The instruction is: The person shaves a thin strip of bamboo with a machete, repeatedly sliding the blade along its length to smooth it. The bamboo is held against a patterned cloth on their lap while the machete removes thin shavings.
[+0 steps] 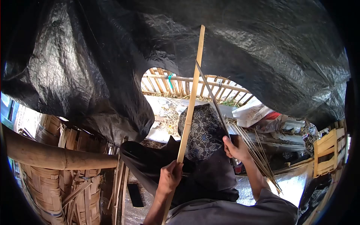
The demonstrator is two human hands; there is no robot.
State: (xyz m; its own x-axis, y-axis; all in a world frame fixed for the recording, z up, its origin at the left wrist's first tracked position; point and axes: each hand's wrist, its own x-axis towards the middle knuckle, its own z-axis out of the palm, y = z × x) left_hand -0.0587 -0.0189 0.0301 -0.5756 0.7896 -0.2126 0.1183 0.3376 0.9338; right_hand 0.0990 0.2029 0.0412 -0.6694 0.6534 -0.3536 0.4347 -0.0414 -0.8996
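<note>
My left hand is closed around the lower part of a long, pale bamboo strip, which rises steeply from beside my body. In my right hand is the handle end of a knife with a long, narrow, dark blade. The blade slants up to the left, and its tip overlaps the upper part of the strip in this view. Behind the strip, a dark patterned cloth lies over my lap. My fingers hide the knife's handle.
A black plastic sheet hangs low in front, with a bamboo fence beyond its gap. Woven bamboo baskets and a thick bamboo pole stand left. A dark phone lies nearby. Thin bamboo sticks and a wooden crate are right.
</note>
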